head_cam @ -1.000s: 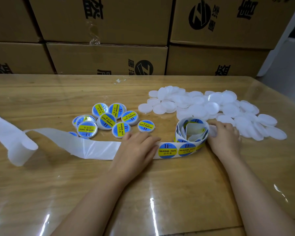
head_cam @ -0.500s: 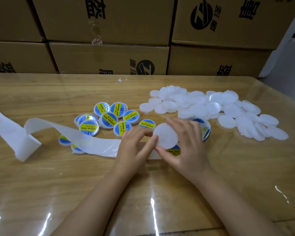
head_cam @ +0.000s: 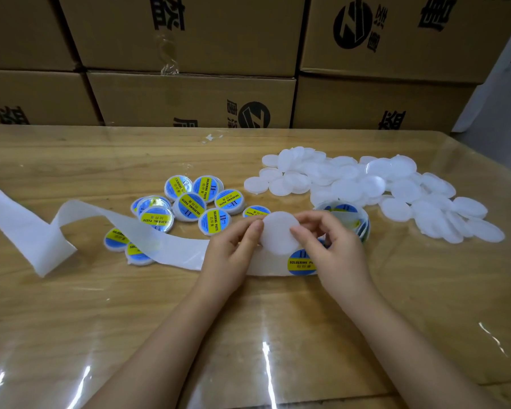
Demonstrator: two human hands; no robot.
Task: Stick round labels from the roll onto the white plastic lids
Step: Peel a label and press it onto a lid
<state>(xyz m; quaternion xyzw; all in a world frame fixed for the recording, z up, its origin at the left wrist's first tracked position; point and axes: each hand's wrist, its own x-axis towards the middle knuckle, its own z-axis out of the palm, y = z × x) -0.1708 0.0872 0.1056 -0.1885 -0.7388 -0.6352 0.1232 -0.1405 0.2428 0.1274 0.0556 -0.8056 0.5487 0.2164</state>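
- Pinching a blank white lid (head_cam: 279, 234) by its left edge, the left hand (head_cam: 233, 249) has its thumb and fingertips clamped on the rim.
- The right hand (head_cam: 334, 249) grips the same lid from the right, with the thumb pressed on the near face and the fingers curled behind.
- The lid is held between both hands near the middle of the desk (head_cam: 101, 320), just over the backing strip (head_cam: 174, 252), with its plain face showing.
- The backing strip runs left from under the hands, bare and white. It rises in a loop and then folds away toward the left edge.
- One round label (head_cam: 300, 262), blue and yellow and printed "SOLDERING PASTE", sits on the strip just near of the lid, partly hidden by the right hand.
- The label roll (head_cam: 348, 215) stands loosely coiled just beyond the right hand, and more blue and yellow labels show on its turns.
- A heap of blank lids (head_cam: 381, 187) lies to the far right of the hands, the lids overlapping one another.
- Labelled lids (head_cam: 189, 202) are clustered to the far left of the hands, and two of them lie partly under the strip.
- The desk is wooden under a glossy clear sheet that catches the light.
- Cardboard boxes (head_cam: 189, 93) with black print are stacked along the far edge.
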